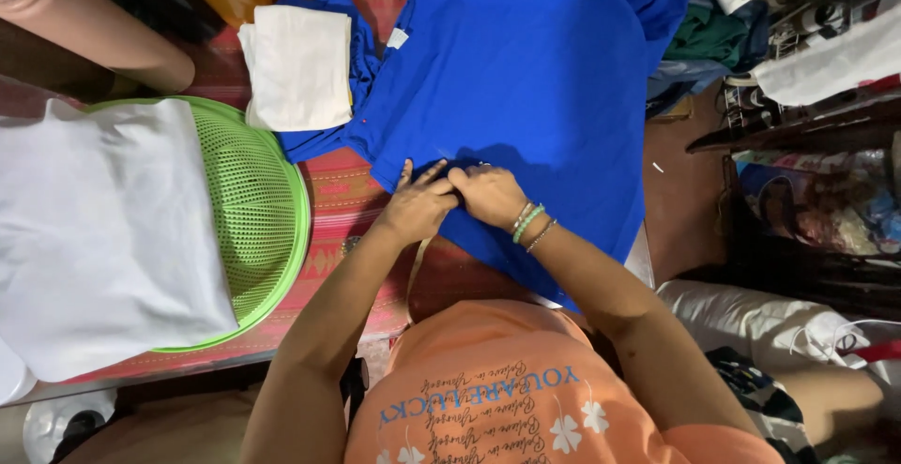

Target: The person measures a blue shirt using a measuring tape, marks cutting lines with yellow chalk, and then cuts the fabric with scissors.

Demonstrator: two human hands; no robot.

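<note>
A large blue garment point(526, 70) lies spread across a table covered with a red patterned cloth point(338, 201). My left hand point(418, 206) and my right hand point(488, 194) meet side by side at the garment's near edge, fingers curled and pinching the blue fabric together. Beaded bracelets circle my right wrist. What the fingertips pinch beyond the fabric is hidden.
A green mesh basket point(258, 211) stands at the left, half covered by white cloth point(103, 229). A folded white piece point(300, 65) lies behind it. Yellow bolsters sit at the far edge. Cluttered shelves and clothes fill the right side.
</note>
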